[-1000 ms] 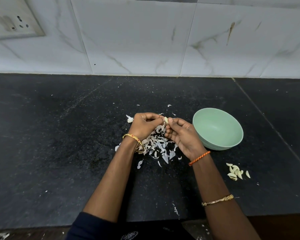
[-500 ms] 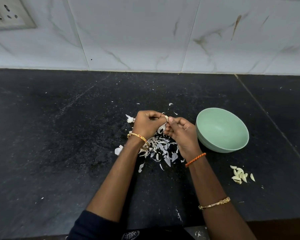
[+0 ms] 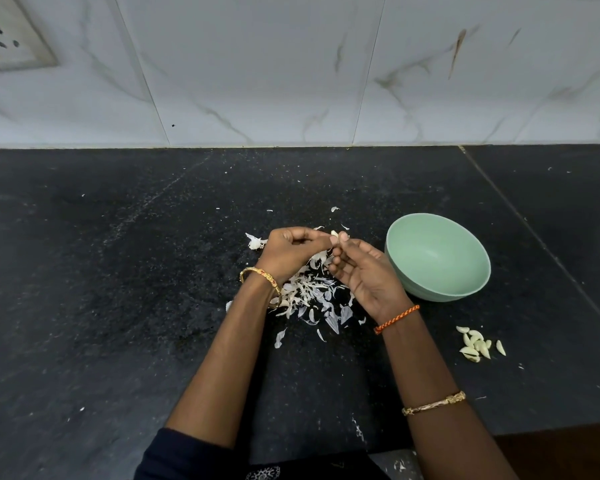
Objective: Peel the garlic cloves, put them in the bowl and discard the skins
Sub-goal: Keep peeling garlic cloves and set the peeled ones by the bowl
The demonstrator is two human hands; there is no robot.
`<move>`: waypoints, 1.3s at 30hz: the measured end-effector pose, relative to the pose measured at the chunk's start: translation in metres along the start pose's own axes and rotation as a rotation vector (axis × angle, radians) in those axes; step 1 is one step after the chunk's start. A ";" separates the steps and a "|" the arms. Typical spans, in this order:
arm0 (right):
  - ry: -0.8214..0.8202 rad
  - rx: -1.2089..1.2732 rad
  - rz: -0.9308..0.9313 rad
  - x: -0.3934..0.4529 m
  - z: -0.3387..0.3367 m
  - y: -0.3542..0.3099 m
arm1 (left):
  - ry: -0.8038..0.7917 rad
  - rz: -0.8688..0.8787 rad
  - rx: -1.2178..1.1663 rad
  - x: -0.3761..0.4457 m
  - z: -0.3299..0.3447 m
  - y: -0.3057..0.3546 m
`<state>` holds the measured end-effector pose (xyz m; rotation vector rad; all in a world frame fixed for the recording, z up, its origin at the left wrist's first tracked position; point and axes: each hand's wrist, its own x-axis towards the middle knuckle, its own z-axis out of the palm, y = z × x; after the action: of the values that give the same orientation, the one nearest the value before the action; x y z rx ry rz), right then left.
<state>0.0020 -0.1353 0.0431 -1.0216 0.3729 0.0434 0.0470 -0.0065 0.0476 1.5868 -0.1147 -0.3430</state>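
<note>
Black counter, green bowl on it w/ nothing visible inside. Pile of skins under the hands. Left hand & right hand meet above the pile, both pinching one garlic clove at the fingertips. Peeled cloves lie on counter, right of bowl, near edge.

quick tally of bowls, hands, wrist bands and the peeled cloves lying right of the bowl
bowl: 1
hands: 2, left hand and right hand
wrist bands: 3
peeled cloves: roughly 8, too bunched for an exact count
Total: roughly 14
</note>
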 end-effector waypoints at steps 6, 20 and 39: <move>-0.019 -0.010 -0.013 -0.001 -0.003 0.002 | 0.014 0.043 0.035 0.001 -0.002 -0.004; -0.076 -0.036 0.042 -0.003 -0.002 -0.002 | 0.068 0.029 0.037 -0.001 0.002 0.000; 0.110 -0.232 -0.156 0.002 -0.005 -0.001 | 0.138 0.353 0.381 -0.001 0.008 -0.007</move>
<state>0.0031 -0.1408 0.0410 -1.2834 0.3933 -0.1132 0.0426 -0.0130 0.0406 1.9201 -0.3654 0.0705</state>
